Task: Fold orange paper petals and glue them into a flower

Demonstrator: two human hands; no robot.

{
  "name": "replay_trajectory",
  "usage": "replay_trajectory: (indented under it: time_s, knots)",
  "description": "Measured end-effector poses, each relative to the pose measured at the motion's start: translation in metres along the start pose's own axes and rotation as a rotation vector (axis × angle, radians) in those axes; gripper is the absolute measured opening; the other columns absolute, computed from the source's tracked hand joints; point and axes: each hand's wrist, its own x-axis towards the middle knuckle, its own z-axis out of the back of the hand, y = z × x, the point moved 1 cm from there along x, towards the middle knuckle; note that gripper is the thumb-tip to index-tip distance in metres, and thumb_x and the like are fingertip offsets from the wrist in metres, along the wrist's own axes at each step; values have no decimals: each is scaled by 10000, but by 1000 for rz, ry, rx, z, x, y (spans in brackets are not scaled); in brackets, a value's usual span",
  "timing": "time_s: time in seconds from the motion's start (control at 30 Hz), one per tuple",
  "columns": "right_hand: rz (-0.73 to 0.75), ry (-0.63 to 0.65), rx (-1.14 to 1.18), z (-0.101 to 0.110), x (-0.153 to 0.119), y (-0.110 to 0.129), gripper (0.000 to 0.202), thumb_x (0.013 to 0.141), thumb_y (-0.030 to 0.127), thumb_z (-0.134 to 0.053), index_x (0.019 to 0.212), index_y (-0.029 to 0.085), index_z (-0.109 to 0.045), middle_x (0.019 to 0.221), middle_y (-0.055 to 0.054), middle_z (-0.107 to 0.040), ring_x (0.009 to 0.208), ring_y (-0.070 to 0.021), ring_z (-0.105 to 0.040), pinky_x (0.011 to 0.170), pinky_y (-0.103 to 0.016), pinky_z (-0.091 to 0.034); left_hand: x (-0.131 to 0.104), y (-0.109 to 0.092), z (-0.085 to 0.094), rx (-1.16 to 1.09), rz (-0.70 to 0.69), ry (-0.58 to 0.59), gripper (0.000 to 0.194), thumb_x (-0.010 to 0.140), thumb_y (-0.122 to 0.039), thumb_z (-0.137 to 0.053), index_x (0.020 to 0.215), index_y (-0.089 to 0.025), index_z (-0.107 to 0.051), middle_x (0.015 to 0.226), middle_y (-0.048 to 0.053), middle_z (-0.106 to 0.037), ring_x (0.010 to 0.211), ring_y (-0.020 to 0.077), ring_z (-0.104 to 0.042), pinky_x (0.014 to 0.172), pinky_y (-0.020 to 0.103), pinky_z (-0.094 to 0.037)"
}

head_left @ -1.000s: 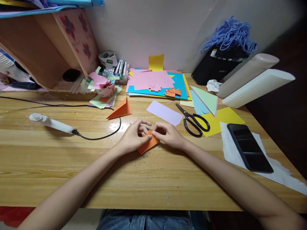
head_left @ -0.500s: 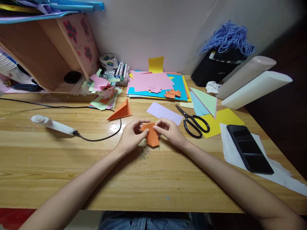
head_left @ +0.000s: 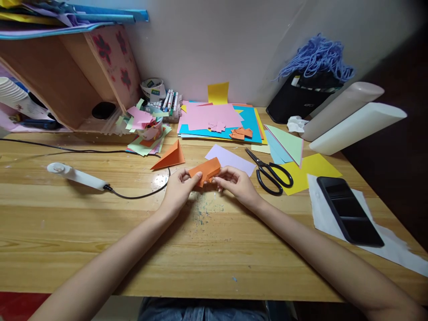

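Folded orange paper [head_left: 206,168], seemingly mid-fold, is over the worktop [head_left: 207,258], well back from its near edge; left fingers [head_left: 194,179] grip one end, right fingers [head_left: 223,182] pinch the other; the next move likely needs firm creasing.

orange paper [head_left: 206,168], lilac strip [head_left: 234,159], black-handled scissors [head_left: 262,164], yellow sheet [head_left: 323,168], red-flowered pink panel [head_left: 114,66]

Consists of folded orange paper [head_left: 207,166], roughly oblong and layered. Shows a straight upper edge slanting up toward the right and an uneven lower edge with small projecting flaps. Held at the left end.
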Motion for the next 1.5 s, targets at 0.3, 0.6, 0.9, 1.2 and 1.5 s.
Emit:
replay_trajectory:
  time_s: [0.3,0.6,0.9,1.2,1.5]
  knots:
    - [69,-201,-87,1,-4,-3,254,700,399,-646,770,158,-604,704,-31,-628,598,-130,-583,575,-277,-513,-8,3,-9,-130,164,168,363,646,-297,-711,887,-133,-493,742,57,-689,652,163,-659,650,289,-514]
    - [519,-191,-618,4,-15,2,236,828,200,-504,988,248,-671,890,-50,-686,785,-178,-613,704,-322,-486,-6,4,-9,-46,79,272,284,729,-351,-617,900,-124,-616,806,48,-676,723,143,-619,702,256,-470]
    - [709,-114,-1105,4,-16,-2,313,867,191,-452,1145,201,-596,828,-74,-660,726,-172,-527,659,-290,-435,-5,12,-9,44,36,326,264,750,-375,-576,792,-124,-649,813,55,-660,765,161,-597,744,289,-461]
    - [867,-127,-1279,2,-14,0,290,848,134,-490,1116,140,-602,781,-71,-655,714,-160,-510,625,-258,-429,-8,6,-10,50,36,344,305,741,-395,-579,763,-97,-643,772,57,-651,708,147,-580,685,255,-445]
    - [881,-86,-1364,2,-14,1,317,857,117,-467,1157,132,-570,838,-84,-659,766,-175,-530,653,-275,-443,-5,7,-9,-15,32,327,307,728,-401,-595,721,-98,-645,712,26,-638,642,116,-555,641,217,-424]
